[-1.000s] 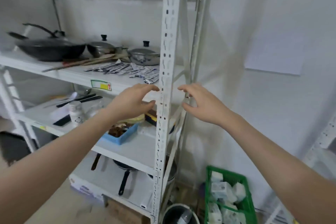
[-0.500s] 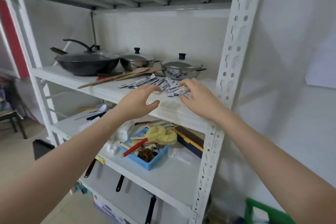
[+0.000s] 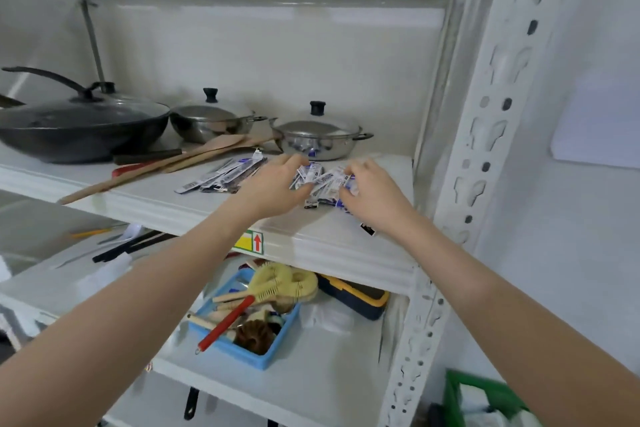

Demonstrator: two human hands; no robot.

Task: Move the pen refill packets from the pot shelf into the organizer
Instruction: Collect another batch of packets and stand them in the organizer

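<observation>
Your left hand and right hand both pinch the refill packets on the shelf.

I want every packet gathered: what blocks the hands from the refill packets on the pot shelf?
Nothing visible does. The left hand and right hand are already on the right-hand pile of packets; the loose packets farther left lie uncovered beside the wooden spatulas.

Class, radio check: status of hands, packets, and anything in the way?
Both hands, left and right, gathering packets on pot shelf. More packets lie left. Pot just behind; no organizer identified.
</observation>
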